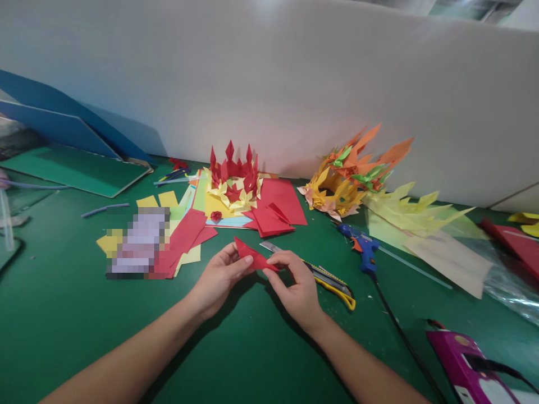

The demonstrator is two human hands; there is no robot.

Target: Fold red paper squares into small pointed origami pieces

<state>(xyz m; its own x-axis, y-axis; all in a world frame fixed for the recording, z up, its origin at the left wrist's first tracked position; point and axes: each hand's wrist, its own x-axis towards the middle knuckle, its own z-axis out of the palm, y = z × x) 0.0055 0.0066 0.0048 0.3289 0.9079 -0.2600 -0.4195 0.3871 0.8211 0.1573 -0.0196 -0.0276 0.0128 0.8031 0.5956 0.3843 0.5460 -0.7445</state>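
A small folded piece of red paper point(252, 256) is held between both hands just above the green table point(63, 314). My left hand point(219, 278) pinches its left end with thumb and fingers. Its right tip is pinched by my right hand point(297, 289). A yellow utility knife point(324, 276) lies right behind my right hand. Farther back stands a red and yellow folded paper crown point(233, 182) on loose red sheets point(278, 207).
An orange, yellow and green paper piece point(349, 177) sits at the back right, beside pale yellow sheets point(412, 219). A blue glue gun point(364, 247) with a black cord lies right of the knife. Red and yellow scraps point(185, 235) lie left; a purple device point(467, 365) sits bottom right.
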